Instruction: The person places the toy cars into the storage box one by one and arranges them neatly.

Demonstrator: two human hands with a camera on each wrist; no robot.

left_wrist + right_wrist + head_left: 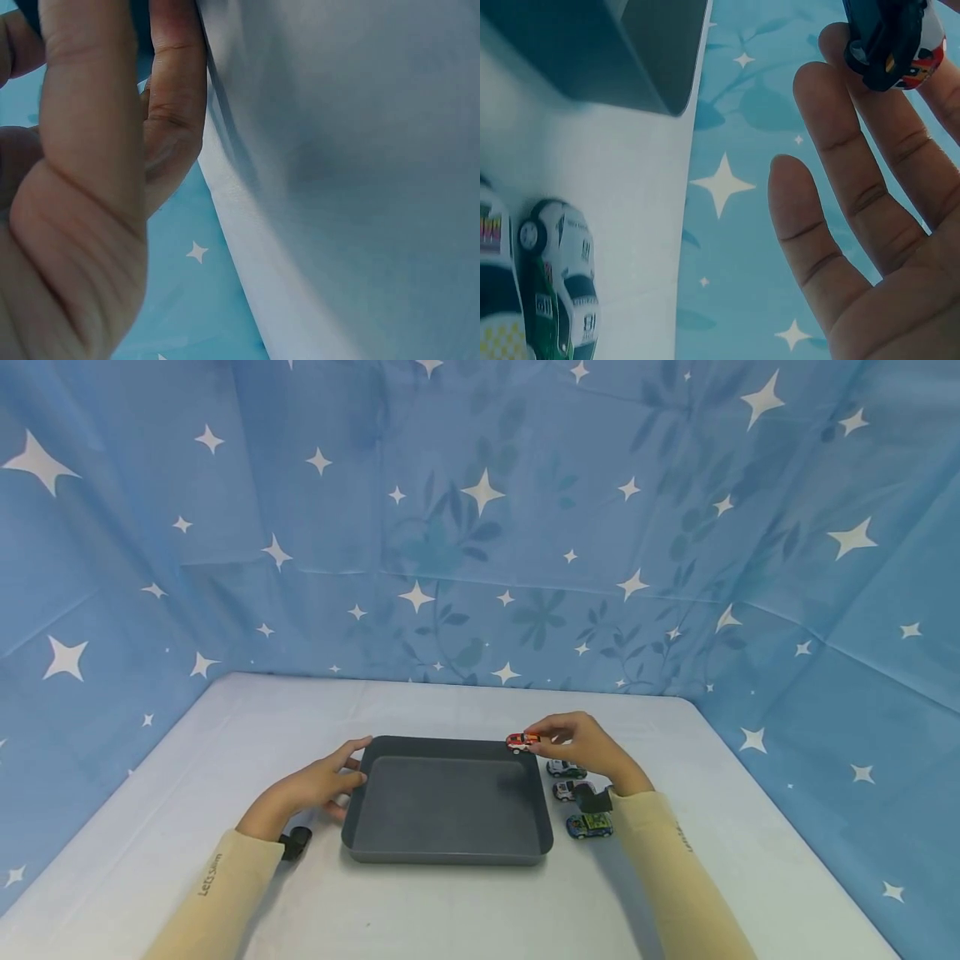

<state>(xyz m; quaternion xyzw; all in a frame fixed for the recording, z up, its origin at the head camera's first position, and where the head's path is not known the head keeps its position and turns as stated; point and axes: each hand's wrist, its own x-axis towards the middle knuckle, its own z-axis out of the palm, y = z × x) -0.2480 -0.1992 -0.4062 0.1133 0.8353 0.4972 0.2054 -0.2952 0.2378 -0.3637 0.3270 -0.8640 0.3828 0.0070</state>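
Observation:
A dark grey rectangular tray (450, 814) lies on the white table. At its left side, my left hand (318, 783) grips the wall, with the thumb at the rim; the left wrist view shows the same hand (97, 150) close up, its fingertips partly out of frame. Over the tray's far right corner my right hand (588, 745) pinches a red and white toy car (519, 742) between thumb and fingertips. In the right wrist view the toy car's dark underside and red end (900, 45) show, while the other fingers of the right hand (885, 217) spread loosely.
Right of the tray, a column of toy cars stands on the table: a green and white one (566, 769), a white one (570, 790) partly behind a black wrist strap (595, 799), and a blue-green one (589, 826). A blue star-patterned curtain (480, 552) rises behind the table.

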